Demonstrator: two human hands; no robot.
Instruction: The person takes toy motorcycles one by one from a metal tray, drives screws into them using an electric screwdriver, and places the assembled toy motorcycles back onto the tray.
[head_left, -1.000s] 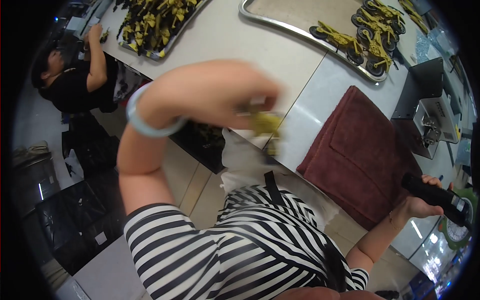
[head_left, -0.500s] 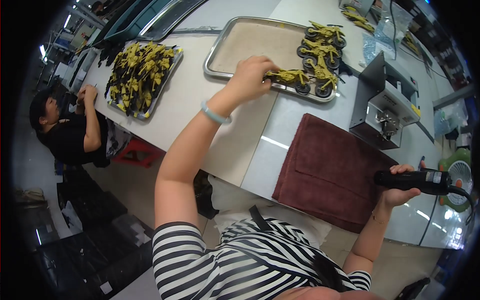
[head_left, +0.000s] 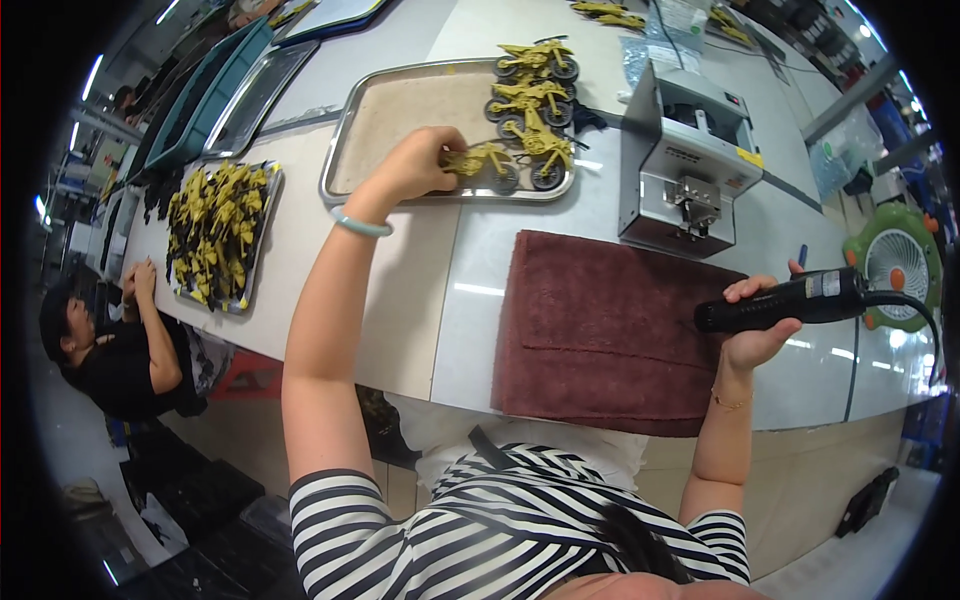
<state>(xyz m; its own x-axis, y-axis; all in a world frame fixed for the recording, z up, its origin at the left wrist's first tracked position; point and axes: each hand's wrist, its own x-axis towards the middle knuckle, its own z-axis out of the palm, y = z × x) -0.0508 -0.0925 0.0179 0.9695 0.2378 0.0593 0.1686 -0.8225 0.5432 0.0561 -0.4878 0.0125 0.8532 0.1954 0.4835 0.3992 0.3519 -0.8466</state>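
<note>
From above, the left hand [head_left: 415,165] reaches across the white table [head_left: 420,290] into the metal tray [head_left: 400,110], its fingers pinched narrow on a yellow toy motorcycle [head_left: 487,163] lying at the tray's near edge, just beside three others like it. The right hand [head_left: 757,325] wraps fully round a black electric screwdriver [head_left: 785,300], held level over the right edge of the maroon cloth [head_left: 600,330], near the grey machine [head_left: 685,165].

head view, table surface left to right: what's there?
Tray heaped with yellow-black parts → left hand on a toy motorcycle in the steel tray → maroon towel → right hand holding black electric screwdriver → green fan.
</note>
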